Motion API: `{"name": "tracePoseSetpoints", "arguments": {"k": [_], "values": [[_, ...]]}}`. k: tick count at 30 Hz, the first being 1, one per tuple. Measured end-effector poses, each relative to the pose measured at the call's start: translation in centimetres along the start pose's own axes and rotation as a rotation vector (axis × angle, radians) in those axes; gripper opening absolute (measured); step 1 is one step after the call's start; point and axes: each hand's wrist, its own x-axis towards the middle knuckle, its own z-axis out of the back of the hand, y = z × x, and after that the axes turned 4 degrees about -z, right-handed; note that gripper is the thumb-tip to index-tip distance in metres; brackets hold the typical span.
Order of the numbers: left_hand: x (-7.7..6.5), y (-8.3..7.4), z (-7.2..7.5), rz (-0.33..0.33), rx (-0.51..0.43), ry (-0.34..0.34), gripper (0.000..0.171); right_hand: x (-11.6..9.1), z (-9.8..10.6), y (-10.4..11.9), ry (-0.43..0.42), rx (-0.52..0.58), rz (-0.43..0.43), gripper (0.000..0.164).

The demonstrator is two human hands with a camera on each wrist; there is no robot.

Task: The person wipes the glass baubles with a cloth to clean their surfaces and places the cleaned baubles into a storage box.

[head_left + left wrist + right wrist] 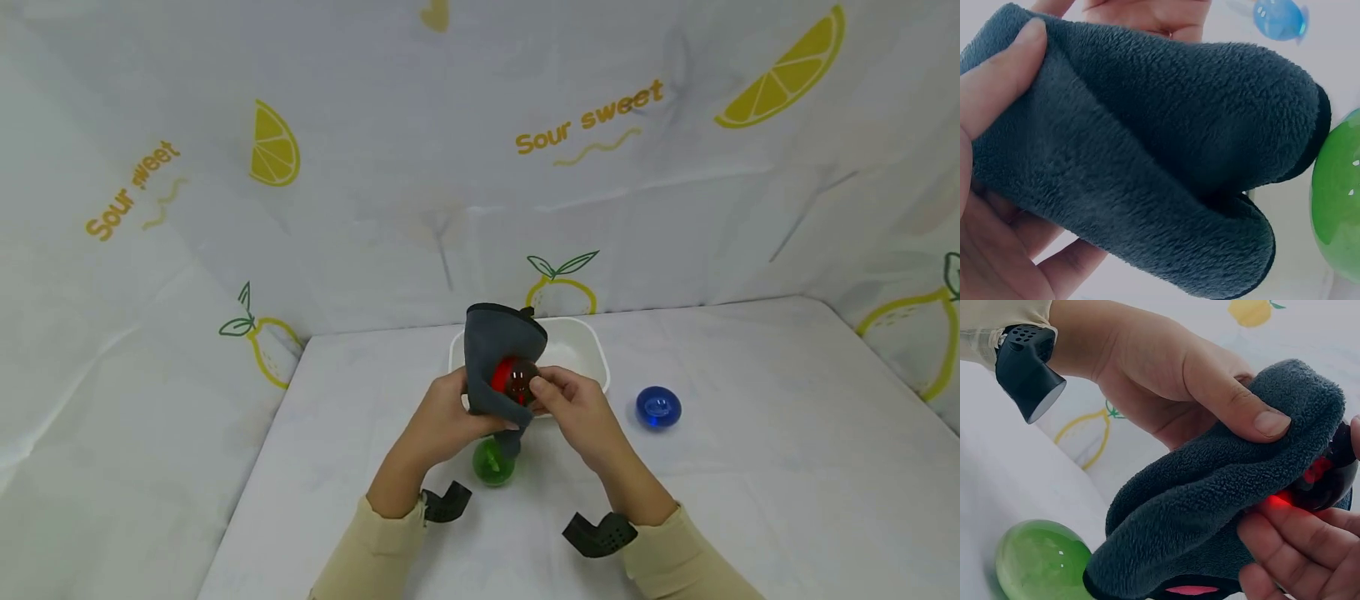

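Observation:
My left hand (442, 423) grips a dark grey fuzzy cloth (491, 337), thumb on top in the left wrist view and fingers beneath. The cloth is folded, with a black edge, and part of it hangs down. Against it my right hand (583, 414) holds a see-through red ball (520, 381) between thumb and fingers. In the right wrist view the red ball (1325, 481) looks dark with a red glow, partly covered by cloth and fingers. Just below the hanging cloth a clear green ball (492, 463) lies on the table.
Behind the hands stands a white tray (602, 360), partly hidden by the cloth. A clear blue ball (658, 408) lies to the right of the right hand. The table (750, 467) has a white cover, and a lemon-printed white sheet (375, 208) hangs behind it.

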Motion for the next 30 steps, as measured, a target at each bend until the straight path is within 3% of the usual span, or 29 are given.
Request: {"name": "tracePoseSetpoints", "arguments": {"k": [7,13,19,26,30], "values": [[-0.01,-0.26,-0.29,-0.067,0.042,-0.010,0.063,0.02,0.09,-0.01,0.006,-0.025,-0.042,0.033],[-0.03,0.09,-0.28,-0.134,0.133,-0.068,0.057,0.14,0.20,0.11,-0.010,-0.029,-0.058,0.033],[-0.07,0.45,-0.12,-0.189,0.207,-0.137,0.040,0.28,0.44,0.03,-0.020,-0.019,-0.088,0.035],[-0.09,0.56,0.07,-0.188,0.238,-0.192,0.021,0.25,0.68,0.00,-0.046,0.030,-0.118,0.038],[-0.09,0.49,0.12,-0.164,0.235,-0.186,0.022,0.25,0.64,-0.05,-0.038,0.049,-0.107,0.040]]}}
